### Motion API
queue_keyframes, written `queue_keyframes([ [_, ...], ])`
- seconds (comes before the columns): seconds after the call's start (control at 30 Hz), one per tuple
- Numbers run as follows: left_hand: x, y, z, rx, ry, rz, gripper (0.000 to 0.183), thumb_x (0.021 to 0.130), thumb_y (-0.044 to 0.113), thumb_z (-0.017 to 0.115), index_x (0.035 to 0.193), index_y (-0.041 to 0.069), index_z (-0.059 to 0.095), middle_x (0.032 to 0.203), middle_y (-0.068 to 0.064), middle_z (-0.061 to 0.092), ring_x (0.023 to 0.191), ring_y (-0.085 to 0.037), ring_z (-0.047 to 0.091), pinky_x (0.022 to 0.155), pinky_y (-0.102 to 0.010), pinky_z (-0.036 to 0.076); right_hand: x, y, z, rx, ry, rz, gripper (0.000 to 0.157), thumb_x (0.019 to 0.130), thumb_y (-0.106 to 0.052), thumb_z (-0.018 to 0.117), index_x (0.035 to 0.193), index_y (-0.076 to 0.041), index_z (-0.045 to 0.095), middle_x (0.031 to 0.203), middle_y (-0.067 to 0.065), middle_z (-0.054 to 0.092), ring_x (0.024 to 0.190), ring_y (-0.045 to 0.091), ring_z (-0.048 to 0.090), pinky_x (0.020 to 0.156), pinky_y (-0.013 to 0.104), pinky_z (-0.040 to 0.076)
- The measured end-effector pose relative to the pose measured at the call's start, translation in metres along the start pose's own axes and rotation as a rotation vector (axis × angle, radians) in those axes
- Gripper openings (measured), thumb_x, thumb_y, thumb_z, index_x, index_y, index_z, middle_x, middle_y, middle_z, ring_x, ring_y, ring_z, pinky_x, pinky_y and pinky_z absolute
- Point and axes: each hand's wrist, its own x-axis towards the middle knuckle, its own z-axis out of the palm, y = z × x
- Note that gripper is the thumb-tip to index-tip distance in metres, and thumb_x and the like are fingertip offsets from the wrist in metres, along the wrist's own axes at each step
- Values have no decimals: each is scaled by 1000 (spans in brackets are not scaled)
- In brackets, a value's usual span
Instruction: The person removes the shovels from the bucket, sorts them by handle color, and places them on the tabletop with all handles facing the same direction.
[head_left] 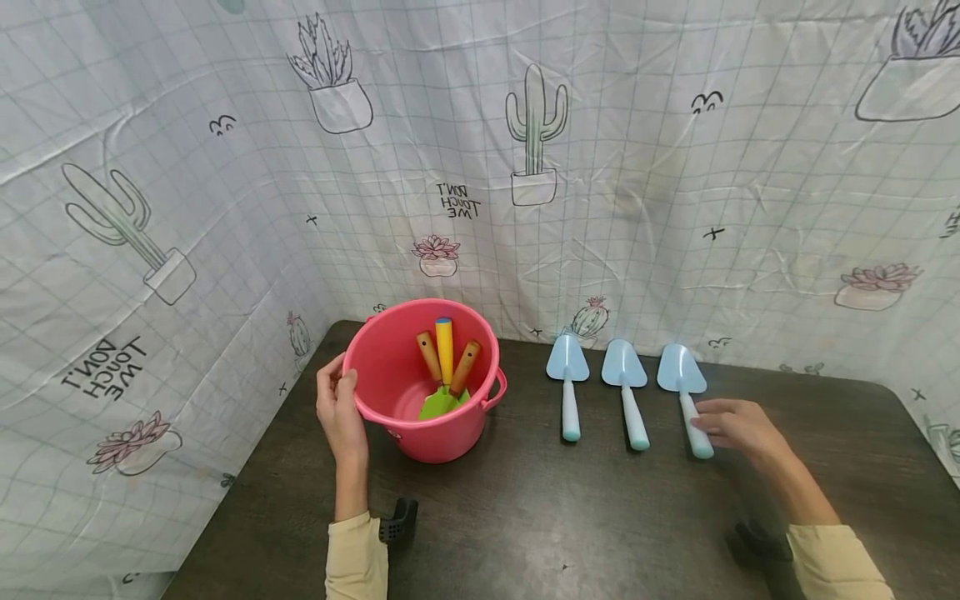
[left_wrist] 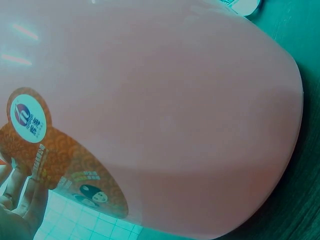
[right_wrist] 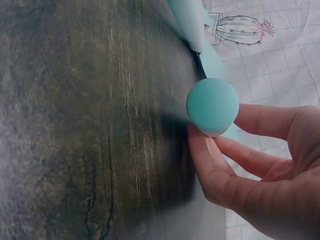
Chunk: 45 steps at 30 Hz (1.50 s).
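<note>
Three light-blue trowels [head_left: 624, 364] are lying side by side on the desk [head_left: 525, 525], to the right of the pink bucket [head_left: 438, 442], and the right hand [head_left: 737, 423] is pinching with its fingers the handle of the farthest trowel [head_left: 682, 371] from this bucket. At the bucket's left side, the left hand [head_left: 342, 410] is gripping the rim between thumb and fingers, while inside the bucket one yellow handle [head_left: 445, 350] and two brown handles [head_left: 466, 367] are pointing upward above green blades [head_left: 441, 406].

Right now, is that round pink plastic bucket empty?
Not empty: inside the round pink plastic bucket show two long brown handles, a blue-tipped yellow handle and flat green blades.
</note>
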Motion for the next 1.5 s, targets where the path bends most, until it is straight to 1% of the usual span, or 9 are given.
queue_keyframes([
  [0.17,0,0,0,-2,0,2,36,104,14,51,135,-1,58,121,-14,60,106,-27,59,84,-24,52,-1,-2,1,6,7,20,59,104,-19,60,141,22,41,145,45,37,129,54,48,96,50,55],
  [0.5,1,0,0,-2,-2,-6,35,104,14,51,135,0,58,123,-14,61,109,-26,58,86,-24,52,0,-4,2,16,0,32,59,103,-18,59,142,22,40,145,45,35,129,54,47,96,49,54],
  [0.83,0,2,1,-24,0,-9,35,104,12,51,135,-1,58,125,-15,61,111,-30,58,88,-25,53,-4,-5,2,-9,10,21,59,104,-20,59,140,23,42,142,45,39,125,53,51,94,48,56],
  [1.03,1,2,1,-19,0,-9,35,103,14,51,135,-1,58,124,-15,61,112,-32,58,88,-26,53,-5,-4,2,0,24,10,61,107,-25,55,141,24,40,143,44,41,127,51,52,92,44,57],
  [1.17,1,2,1,-14,-2,-10,36,103,14,51,135,0,59,125,-16,61,112,-32,58,89,-26,52,-7,-5,2,22,60,1,65,109,-29,50,144,24,35,146,44,39,132,53,49,92,41,57],
  [1.3,1,2,1,-12,-2,-11,35,103,13,51,135,-1,59,124,-15,61,111,-31,58,88,-26,53,-11,-11,4,62,138,-10,68,109,-32,48,147,22,33,149,44,36,134,54,46,94,41,56],
  [1.37,1,2,1,-17,-1,-11,35,103,13,51,135,-1,59,123,-14,61,111,-31,58,88,-26,53,-13,-16,6,81,165,-32,68,109,-34,48,148,20,34,150,43,36,135,53,47,94,40,56],
  [1.5,1,2,1,-21,1,-12,35,103,12,51,135,-1,59,122,-13,60,110,-30,58,87,-26,52,-18,-30,10,104,177,-73,68,109,-35,49,149,18,35,150,41,38,135,51,48,92,35,57],
])
